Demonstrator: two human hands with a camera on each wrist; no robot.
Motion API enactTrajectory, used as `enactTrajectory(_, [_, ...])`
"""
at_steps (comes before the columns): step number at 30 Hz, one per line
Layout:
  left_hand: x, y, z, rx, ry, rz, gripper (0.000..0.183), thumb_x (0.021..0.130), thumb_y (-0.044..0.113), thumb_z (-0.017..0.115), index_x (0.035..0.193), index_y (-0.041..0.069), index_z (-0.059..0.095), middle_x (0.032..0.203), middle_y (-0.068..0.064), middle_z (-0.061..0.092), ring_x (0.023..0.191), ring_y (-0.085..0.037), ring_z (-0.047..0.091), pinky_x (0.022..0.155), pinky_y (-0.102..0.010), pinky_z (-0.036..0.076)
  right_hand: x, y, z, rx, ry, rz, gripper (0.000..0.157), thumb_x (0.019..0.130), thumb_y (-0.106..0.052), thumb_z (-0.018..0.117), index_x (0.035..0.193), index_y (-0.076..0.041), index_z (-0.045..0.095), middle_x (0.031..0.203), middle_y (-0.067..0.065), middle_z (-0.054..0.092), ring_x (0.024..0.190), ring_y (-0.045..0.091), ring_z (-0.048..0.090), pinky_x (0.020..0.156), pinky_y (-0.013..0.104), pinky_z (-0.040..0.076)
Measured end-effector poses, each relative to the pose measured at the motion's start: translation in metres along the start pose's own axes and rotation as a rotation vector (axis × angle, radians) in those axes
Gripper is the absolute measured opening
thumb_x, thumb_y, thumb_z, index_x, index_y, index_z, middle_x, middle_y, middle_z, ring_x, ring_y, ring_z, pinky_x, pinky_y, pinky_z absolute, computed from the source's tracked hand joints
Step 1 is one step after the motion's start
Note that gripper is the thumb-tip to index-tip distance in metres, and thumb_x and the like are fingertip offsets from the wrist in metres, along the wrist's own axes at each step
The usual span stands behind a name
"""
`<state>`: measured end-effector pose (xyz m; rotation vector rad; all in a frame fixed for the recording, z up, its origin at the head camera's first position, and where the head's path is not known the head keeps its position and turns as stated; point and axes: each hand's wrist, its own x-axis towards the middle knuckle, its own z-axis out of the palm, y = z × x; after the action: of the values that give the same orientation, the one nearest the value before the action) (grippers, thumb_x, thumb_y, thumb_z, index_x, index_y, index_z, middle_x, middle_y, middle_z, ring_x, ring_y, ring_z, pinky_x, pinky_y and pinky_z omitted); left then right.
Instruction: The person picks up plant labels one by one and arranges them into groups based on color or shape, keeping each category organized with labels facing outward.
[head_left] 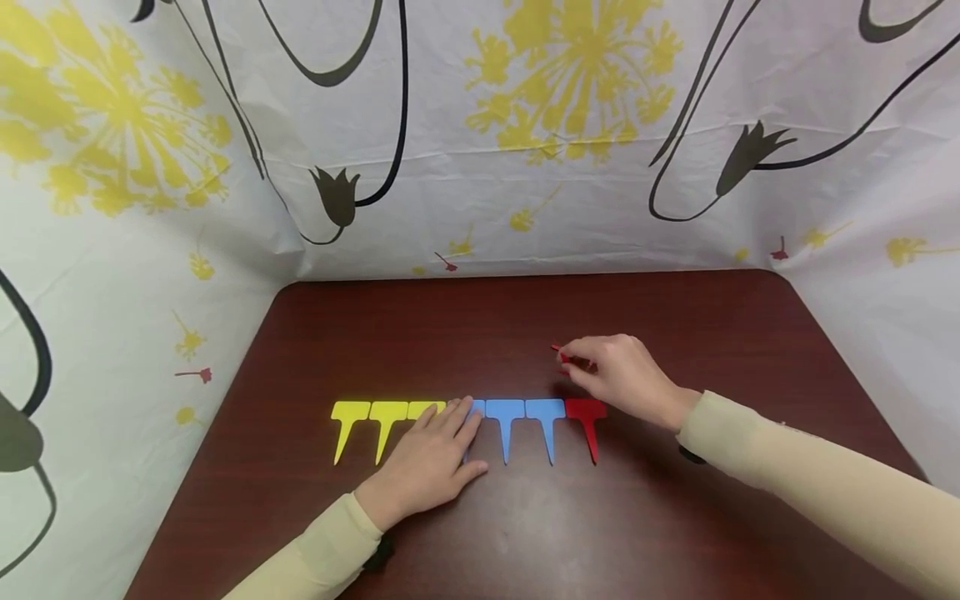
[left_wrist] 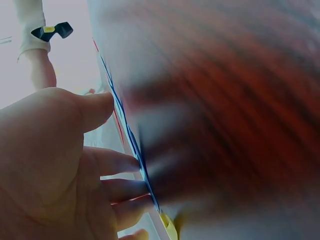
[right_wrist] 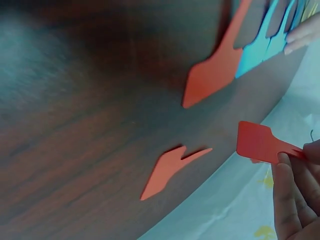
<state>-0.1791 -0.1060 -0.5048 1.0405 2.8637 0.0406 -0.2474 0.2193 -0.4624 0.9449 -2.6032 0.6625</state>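
T-shaped plastic plant labels lie side by side on the table, points toward me: yellow ones (head_left: 389, 411) at left, blue ones (head_left: 506, 409) in the middle, one red label (head_left: 586, 409) at the right end. My left hand (head_left: 423, 471) lies flat with its fingertips over the row where yellow meets blue, covering parts of those labels. Above and behind the red end is my right hand (head_left: 622, 375), pinching another red plant label (right_wrist: 256, 142) by its narrow stem between thumb and fingers. A loose red label (right_wrist: 164, 169) rests on the wood below that hand.
The dark brown table (head_left: 420, 333) has rounded far corners. A white cloth (head_left: 465, 192) with yellow and grey flower prints hangs behind it and along both sides.
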Motion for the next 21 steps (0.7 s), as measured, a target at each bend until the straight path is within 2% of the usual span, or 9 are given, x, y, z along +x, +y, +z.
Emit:
enactTrajectory(9, [-0.004,-0.001,0.001,0.006,0.013,-0.005,0.071,0.102,0.057,0.045,0.157,0.012,0.038,0.164,-0.014,0.024,0.15,-0.031,0.026,0.118,-0.054,0.023,-0.033,0.007,-0.003,-0.001,0.044,-0.043,0.028,0.08,-0.006,0.082,0.104,-0.019,0.076,0.097,-0.013,0.072,0.082,0.0,0.067,0.065,0.024,0.057])
enactTrajectory(15, [-0.005,-0.002,0.002,0.013,0.009,-0.009,0.072,0.102,0.058,0.043,0.158,0.013,0.035,0.165,-0.013,0.023,0.15,-0.031,0.024,0.119,-0.053,0.022,-0.05,0.015,-0.009,-0.031,0.051,-0.101,0.036,0.077,-0.009,0.086,0.111,-0.016,0.079,0.105,-0.008,0.074,0.095,0.008,0.071,0.073,0.032,0.059])
enactTrajectory(18, [-0.006,-0.002,0.003,0.008,0.009,-0.013,0.072,0.102,0.058,0.044,0.158,0.014,0.034,0.165,-0.013,0.022,0.15,-0.03,0.024,0.119,-0.053,0.022,-0.058,0.019,-0.014,-0.044,0.053,-0.112,0.027,0.092,-0.029,0.075,0.114,-0.016,0.078,0.107,-0.006,0.074,0.097,0.01,0.072,0.073,0.034,0.059])
enactTrajectory(21, [-0.006,-0.002,0.002,0.0,0.017,-0.01,0.072,0.102,0.057,0.045,0.158,0.013,0.035,0.165,-0.013,0.024,0.15,-0.031,0.024,0.118,-0.053,0.023,-0.067,0.024,-0.017,-0.074,0.066,-0.123,0.045,0.102,-0.049,0.052,0.114,-0.015,0.079,0.106,-0.005,0.075,0.095,0.01,0.072,0.071,0.035,0.059])
